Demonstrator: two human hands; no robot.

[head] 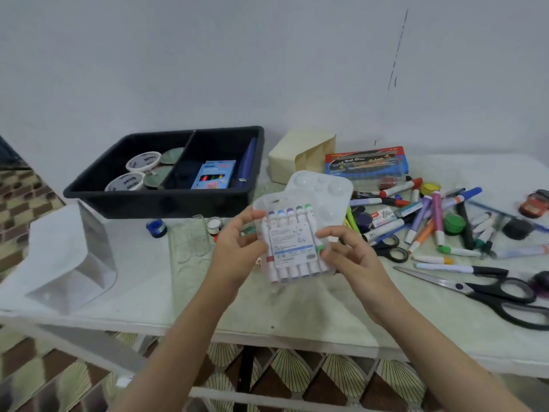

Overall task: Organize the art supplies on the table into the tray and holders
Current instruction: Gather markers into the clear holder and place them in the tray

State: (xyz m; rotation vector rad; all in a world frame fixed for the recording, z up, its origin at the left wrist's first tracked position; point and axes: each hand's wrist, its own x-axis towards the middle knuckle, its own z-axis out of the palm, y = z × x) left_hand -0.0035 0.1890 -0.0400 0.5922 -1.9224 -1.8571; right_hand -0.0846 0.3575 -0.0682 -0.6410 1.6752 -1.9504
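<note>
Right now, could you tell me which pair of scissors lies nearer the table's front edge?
The large scissors with long bare blades, far right; the small scissors lie further back.

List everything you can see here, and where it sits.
marker pack: one, clear, held over table
tray: one, black, table's far left
tubs: two, white, tray's left compartment
pen box: one, blue, tray's right compartment
cream holder: one, cream, right of tray
white holder: one, white, table's left end
palette: one, white, behind the marker pack
brush pack: one, red-blue, by the wall
loose markers: many, mixed, table's right
paint pots: several, mixed colours, scattered
scissors: two pairs, black-handled, table's right
left hand: one, grips pack's left side
right hand: one, holds pack's right side
</note>
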